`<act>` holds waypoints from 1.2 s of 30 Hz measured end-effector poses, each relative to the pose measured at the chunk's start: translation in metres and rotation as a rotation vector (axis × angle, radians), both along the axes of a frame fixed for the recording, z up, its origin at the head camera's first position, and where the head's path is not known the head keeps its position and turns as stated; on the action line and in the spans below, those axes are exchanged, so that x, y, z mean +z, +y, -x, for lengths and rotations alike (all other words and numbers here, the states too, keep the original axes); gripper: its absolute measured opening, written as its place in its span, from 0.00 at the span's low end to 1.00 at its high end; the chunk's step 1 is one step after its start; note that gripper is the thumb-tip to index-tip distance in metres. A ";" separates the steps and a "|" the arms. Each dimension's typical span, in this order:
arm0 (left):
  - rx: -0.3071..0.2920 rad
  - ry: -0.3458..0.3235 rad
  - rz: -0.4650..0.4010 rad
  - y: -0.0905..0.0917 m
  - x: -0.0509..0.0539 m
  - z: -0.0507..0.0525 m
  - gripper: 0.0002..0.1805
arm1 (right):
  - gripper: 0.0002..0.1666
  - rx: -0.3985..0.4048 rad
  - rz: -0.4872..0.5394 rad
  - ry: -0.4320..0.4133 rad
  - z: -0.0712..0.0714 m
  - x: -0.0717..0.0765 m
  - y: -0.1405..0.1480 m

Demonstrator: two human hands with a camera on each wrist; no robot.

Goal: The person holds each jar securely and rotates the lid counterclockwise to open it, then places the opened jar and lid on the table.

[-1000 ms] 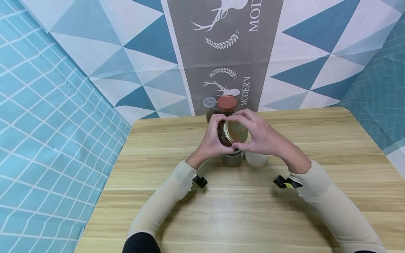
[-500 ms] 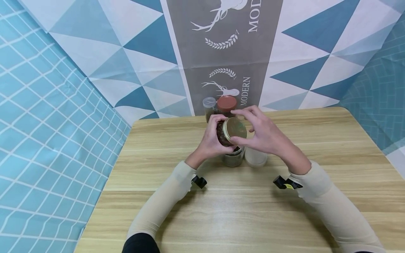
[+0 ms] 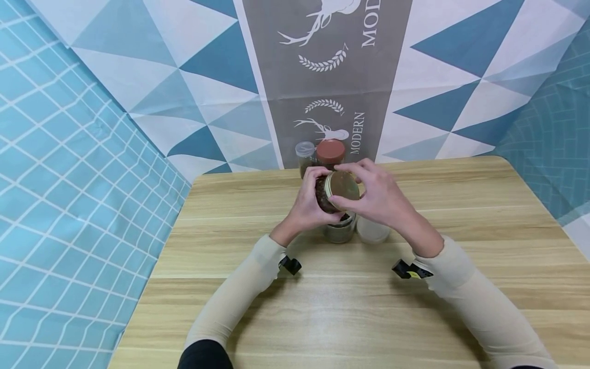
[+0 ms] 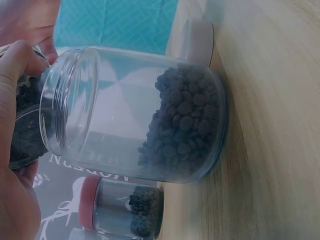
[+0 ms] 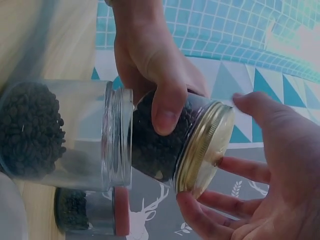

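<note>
My left hand [image 3: 305, 206] grips a small glass jar [image 5: 157, 142] of dark pieces, tilted so its gold screw lid [image 3: 344, 188] faces right. The fingers and thumb of my right hand [image 3: 381, 193] curl round the lid's rim from the right; in the right wrist view several fingertips touch the lid, with the thumb at its opposite edge. Directly beneath the small jar, a larger open glass jar [image 4: 120, 110] stands upright on the table, partly filled with dark, button-like pieces. The small jar's base sits at this jar's mouth; whether it rests on the rim cannot be told.
A white round lid [image 3: 372, 231] lies right of the large jar. Behind stand a red-lidded jar [image 3: 331, 152] with dark contents and a narrower clear-lidded jar [image 3: 305, 156]. The wooden table [image 3: 322, 307] ends at a patterned wall cloth [image 3: 221, 102].
My right hand's fingers spread off the gold lid half a second ago and have now closed back round it, with the wrist shifted slightly left. The left hand and small jar stay nearly still.
</note>
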State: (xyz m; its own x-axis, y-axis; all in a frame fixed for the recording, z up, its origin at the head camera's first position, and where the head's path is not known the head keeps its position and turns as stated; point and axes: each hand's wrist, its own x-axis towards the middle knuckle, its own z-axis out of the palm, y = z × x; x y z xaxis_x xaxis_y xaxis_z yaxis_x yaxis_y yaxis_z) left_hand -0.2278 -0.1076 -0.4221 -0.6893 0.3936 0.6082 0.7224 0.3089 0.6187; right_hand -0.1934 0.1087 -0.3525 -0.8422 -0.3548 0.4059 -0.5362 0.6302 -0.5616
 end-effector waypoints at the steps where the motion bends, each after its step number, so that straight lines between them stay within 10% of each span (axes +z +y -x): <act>1: -0.002 -0.001 0.000 0.000 0.000 0.000 0.54 | 0.37 0.006 -0.003 -0.002 0.000 0.000 0.000; 36: 0.014 0.002 0.013 0.000 0.000 0.000 0.52 | 0.38 0.268 -0.034 0.184 0.001 -0.006 0.005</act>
State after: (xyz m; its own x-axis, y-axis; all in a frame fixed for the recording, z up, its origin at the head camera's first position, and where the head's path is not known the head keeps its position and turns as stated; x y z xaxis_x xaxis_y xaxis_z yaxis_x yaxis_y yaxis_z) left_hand -0.2283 -0.1071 -0.4221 -0.6935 0.3919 0.6046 0.7192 0.3268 0.6131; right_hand -0.1948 0.1140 -0.3586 -0.6305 -0.5700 0.5268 -0.7761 0.4692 -0.4212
